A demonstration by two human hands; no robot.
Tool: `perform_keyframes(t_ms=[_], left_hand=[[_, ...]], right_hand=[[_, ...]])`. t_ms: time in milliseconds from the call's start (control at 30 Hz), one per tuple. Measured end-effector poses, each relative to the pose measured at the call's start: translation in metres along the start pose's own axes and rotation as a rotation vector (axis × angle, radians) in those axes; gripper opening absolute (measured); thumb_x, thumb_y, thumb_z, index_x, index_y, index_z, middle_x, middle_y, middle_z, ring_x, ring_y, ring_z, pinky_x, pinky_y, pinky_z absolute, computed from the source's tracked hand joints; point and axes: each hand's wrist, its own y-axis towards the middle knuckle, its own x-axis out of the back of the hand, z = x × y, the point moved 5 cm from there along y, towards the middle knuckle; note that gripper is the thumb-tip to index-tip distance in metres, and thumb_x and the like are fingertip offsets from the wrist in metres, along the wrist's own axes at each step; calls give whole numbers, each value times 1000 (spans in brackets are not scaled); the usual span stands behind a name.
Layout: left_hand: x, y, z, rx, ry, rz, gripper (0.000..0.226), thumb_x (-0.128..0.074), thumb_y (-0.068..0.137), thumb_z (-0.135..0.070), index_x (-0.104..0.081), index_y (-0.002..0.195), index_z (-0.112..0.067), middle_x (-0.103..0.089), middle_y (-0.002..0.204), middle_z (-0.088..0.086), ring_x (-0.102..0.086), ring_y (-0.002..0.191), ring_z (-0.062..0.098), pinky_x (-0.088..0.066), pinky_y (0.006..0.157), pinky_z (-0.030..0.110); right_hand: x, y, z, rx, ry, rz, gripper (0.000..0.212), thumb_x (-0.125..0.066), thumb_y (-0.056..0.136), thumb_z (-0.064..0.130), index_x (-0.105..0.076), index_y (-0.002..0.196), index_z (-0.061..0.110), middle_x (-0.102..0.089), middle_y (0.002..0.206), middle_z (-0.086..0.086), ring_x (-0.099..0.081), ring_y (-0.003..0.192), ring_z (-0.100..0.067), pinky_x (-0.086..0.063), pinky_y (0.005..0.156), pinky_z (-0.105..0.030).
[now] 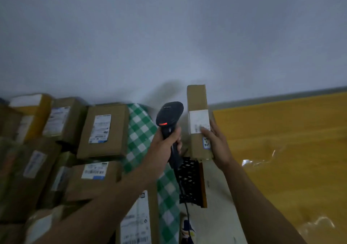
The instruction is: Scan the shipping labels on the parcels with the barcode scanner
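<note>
Against right fingers (206, 131), upright parcel (197, 99) (scanner (170, 116) alongside)

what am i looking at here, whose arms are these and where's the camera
No machine here: a person wears one camera on the head, looking down at their own two arms. The left hand grips a black barcode scanner, its red light on. The right hand holds a slim cardboard parcel upright, thumb on its white shipping label. More labelled parcels are piled at the left beside a green checked cloth; a yellow sheet lies at the right.
</note>
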Motion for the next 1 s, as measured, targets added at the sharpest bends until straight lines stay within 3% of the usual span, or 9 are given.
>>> perform_keyframes(t_ms=[167, 233, 300, 367, 500, 567, 700, 833, 1000], left_hand=[[32, -61, -32, -86, -164, -148, 21, -69, 83, -26, -56, 91, -12, -45, 66, 2, -40, 49, 13, -38, 50, 26], [46, -80, -44, -124, -162, -140, 24, -73, 81, -27, -55, 88, -13, -43, 66, 2, -39, 48, 13, -37, 49, 26], [58, -98, -54, -172, -104, -145, 27, -76, 80, -27, -55, 89, -12, -42, 66, 4, -39, 50, 16, -38, 52, 30], [65, -116, -64, -214, -6, -153, 26, -80, 80, -28, -61, 89, -13, -42, 65, 7, -40, 52, 19, -40, 57, 34], [80, -144, -73, -217, 127, -188, 16, -81, 87, -22, -67, 88, -15, -44, 66, 10, -45, 58, 22, -43, 64, 36], [88, -153, -79, -238, 107, -203, 18, -80, 89, -17, -63, 88, -10, -45, 65, 11, -44, 57, 22, -43, 66, 40], [106, -167, -86, -316, 60, -206, 19, -75, 92, -17, -61, 88, -6, -44, 61, 10, -43, 55, 22, -41, 64, 39], [115, -175, -83, -343, 75, -203, 15, -72, 96, -18, -62, 92, -8, -43, 64, 11, -43, 57, 22, -41, 63, 37], [108, -178, -81, -361, 157, -183, 27, -71, 92, -30, -60, 89, -6, -44, 58, 2, -42, 53, 19, -38, 59, 36]], right_hand=[[-61, -27, 45, -277, 345, 179, 59, -65, 92, 42, -63, 136, 4, -72, 116, -20, -73, 92, -30, -61, 74, -39], [-85, -40, 59, -288, 476, 255, 57, -57, 96, 44, -65, 136, 4, -68, 126, -23, -70, 106, -36, -59, 90, -48], [-108, -53, 67, -289, 527, 336, 64, -53, 99, 46, -55, 147, 4, -53, 146, -29, -54, 130, -43, -38, 115, -62], [-130, -66, 72, -291, 521, 419, 73, -49, 99, 51, -45, 154, 3, -44, 152, -32, -42, 140, -47, -24, 120, -65], [-165, -91, 84, -208, 353, 479, 100, -78, 70, 75, -61, 142, 7, -60, 139, -30, -64, 121, -43, -58, 93, -54], [-179, -99, 88, -198, 259, 488, 98, -86, 61, 72, -67, 133, 8, -69, 126, -26, -72, 106, -38, -62, 80, -48], [-196, -103, 103, -128, 106, 401, 45, -58, 101, 45, -63, 130, 11, -76, 112, -19, -76, 91, -30, -63, 69, -40], [-201, -101, 115, -1, -16, 364, 51, -64, 80, 24, -61, 131, 17, -74, 114, -14, -73, 90, -26, -60, 68, -36], [-199, -95, 134, 22, -239, 413, 54, -71, 93, 18, -57, 146, 22, -75, 124, -8, -74, 106, -30, -60, 85, -42]])
